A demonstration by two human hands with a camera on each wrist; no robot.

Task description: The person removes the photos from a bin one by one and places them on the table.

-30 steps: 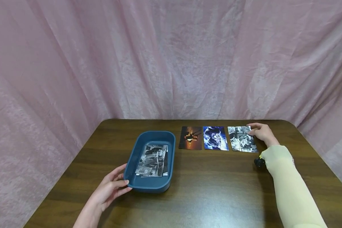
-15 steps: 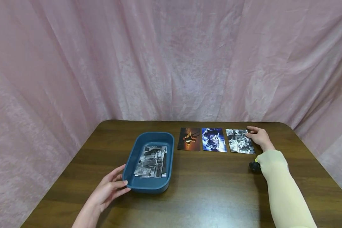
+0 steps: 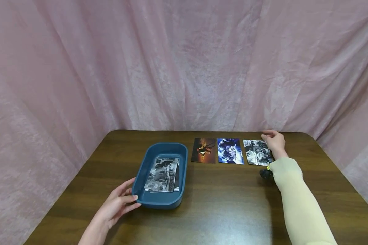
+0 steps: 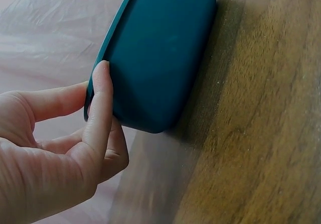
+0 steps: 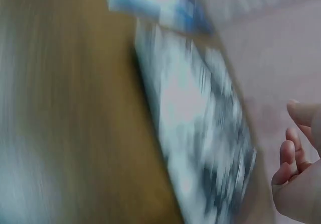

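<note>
Your L grip [image 3: 117,206] pinches the blue tray [image 3: 159,196]; your R grip [image 3: 274,143] hangs slack nr b/w photo [image 3: 256,153], w/ blue photo [image 3: 230,151] & brown photo [image 3: 203,150] further L.

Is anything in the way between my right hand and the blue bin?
Nothing upright is visible, only the grey picture, then the blue picture, then the orange picture, lying flat on the table between your right hand and the bin.

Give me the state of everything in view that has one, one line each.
Blue tray: uncovered.
Pictures in the tray: stacked, overlapping.
Orange picture: flat on the table.
Blue picture: flat, face up.
Black-and-white picture: flat, face up.
Left grip: pinching the tray's rim.
Right grip: holding nothing, near the black-and-white picture.
Curtain: hanging in folds.
</note>
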